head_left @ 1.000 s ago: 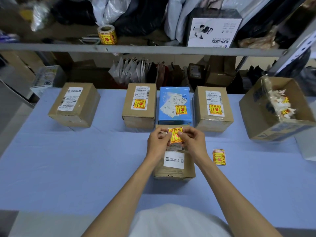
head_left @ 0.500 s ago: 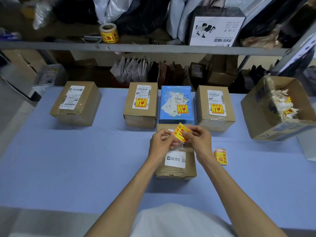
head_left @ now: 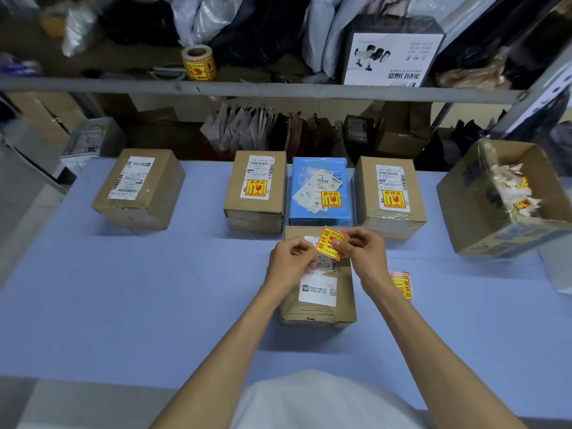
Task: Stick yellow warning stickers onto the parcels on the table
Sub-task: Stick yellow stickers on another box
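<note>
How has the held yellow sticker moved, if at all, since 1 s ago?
Yes. The yellow sticker has turned from square to tilted and shifted slightly right against the brown parcel under it. The right hand pinches it.

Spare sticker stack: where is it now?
Head view, right of centre: the spare sticker stack lies on the blue table, just right of the nearest parcel.

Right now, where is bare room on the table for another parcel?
Bare table lies left of the near parcel, in front of the far-left parcel, and between it and the brown stickered parcel. Crowded: the right, by the sticker stack and open carton.
</note>
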Demonstrator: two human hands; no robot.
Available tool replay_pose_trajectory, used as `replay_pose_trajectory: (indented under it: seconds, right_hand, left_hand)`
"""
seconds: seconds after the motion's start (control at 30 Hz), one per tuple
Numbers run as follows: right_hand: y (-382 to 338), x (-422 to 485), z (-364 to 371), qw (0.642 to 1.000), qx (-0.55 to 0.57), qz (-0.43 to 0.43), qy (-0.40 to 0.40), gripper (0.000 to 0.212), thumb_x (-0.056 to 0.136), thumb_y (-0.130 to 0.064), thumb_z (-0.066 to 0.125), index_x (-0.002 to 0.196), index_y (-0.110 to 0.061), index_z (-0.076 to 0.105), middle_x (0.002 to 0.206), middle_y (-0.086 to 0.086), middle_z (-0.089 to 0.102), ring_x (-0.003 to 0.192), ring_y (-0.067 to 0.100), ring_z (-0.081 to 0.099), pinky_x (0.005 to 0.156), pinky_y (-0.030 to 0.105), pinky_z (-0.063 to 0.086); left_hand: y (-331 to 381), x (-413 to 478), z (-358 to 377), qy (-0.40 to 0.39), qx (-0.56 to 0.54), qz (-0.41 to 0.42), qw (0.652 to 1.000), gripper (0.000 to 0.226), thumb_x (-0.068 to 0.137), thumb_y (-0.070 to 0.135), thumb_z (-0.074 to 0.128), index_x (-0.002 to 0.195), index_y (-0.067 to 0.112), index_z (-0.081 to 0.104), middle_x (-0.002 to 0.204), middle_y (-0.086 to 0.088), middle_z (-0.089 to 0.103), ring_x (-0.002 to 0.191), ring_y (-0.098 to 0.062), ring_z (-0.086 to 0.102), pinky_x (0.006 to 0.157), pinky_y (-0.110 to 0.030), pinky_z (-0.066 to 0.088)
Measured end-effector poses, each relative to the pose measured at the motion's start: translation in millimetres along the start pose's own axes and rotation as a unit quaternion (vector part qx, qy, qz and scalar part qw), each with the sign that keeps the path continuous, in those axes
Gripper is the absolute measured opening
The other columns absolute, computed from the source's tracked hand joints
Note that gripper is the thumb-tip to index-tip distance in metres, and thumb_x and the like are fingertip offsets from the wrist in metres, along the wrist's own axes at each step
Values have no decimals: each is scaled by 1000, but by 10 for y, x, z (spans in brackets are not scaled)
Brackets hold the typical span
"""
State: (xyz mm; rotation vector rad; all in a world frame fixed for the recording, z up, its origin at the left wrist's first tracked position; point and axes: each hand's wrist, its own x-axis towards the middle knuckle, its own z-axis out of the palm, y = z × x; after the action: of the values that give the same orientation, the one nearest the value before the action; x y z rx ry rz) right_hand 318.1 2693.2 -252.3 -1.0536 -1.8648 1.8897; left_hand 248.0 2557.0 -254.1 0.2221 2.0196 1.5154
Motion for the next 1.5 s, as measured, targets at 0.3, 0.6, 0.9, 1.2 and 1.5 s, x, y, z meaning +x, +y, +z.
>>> replay_pose_trajectory:
  seconds: [0.3, 0.6, 0.9, 1.2, 1.5]
  right_hand:
    - [51, -18, -12, 986, -138, -77, 53, 29, 75, -17, 79, 100, -16, 63, 98, -3, 62, 86, 10, 60, 68, 26, 53]
    - [1, -102, 44, 982, -130, -112, -75, 14, 85, -10, 66, 80, -21, 74, 78, -4, 72, 75, 11, 65, 70, 22, 51]
    - [-82, -126, 53, 982, -124, -104, -97, 19, 86, -12, 65, 81, -28, 73, 79, -9, 73, 76, 9, 68, 73, 26, 55]
    - [-92, -111, 34, 982, -126, -99, -96, 21, 86, -11, 66, 78, -29, 73, 76, -9, 73, 73, 7, 67, 67, 19, 53]
    - [-120, -119, -3, 985, -90, -92, -113, 5, 81, -20, 74, 85, -21, 76, 78, -1, 75, 70, 10, 69, 65, 21, 55]
  left_hand:
    - [7, -4, -12, -30, -52, -4, 998, 12, 87, 12, 66, 77, 17, 69, 76, -3, 73, 67, -9, 69, 60, -17, 51]
    - [15, 16, -36, -48, -94, -4, 994, 6, 88, 11, 66, 87, 10, 72, 78, -6, 73, 69, -11, 69, 64, -20, 54]
    - [15, 46, -19, -40, -76, 8, 996, 8, 89, 19, 65, 90, 15, 72, 83, -4, 75, 79, -15, 71, 69, -25, 55]
    - [38, 54, -34, -55, -54, 34, 996, 7, 88, 12, 65, 89, 12, 73, 82, -5, 74, 76, -13, 71, 65, -19, 53]
    - [44, 75, -31, -61, -15, 73, 995, 8, 87, 18, 67, 81, 23, 69, 79, 4, 70, 77, -12, 70, 72, -26, 57]
